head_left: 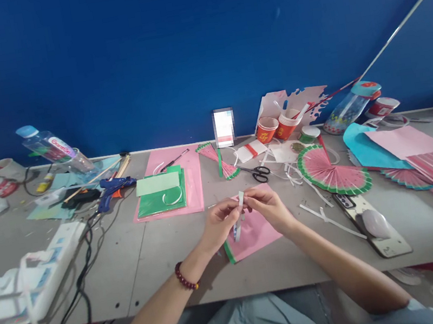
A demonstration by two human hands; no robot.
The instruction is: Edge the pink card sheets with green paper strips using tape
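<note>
Your left hand (pixel 221 220) and right hand (pixel 269 205) meet over the desk (pixel 153 259), fingers of both pinching one white paper strip (pixel 238 214) just above one pink sheet (pixel 252 233). Behind: one pair of scissors (pixel 258 173), three red cups (pixel 279 126), two plastic bottles (pixel 54 148), one glue gun (pixel 113 189).

The plastic bottle (pixel 54 148) lying far to the left of the left hand (pixel 221 223) has a white label with red letters, but they are too blurry to read for sure. The red paper cups (pixel 277 128) up past the right hand (pixel 268 207) show gold marks, too small to read.
</note>
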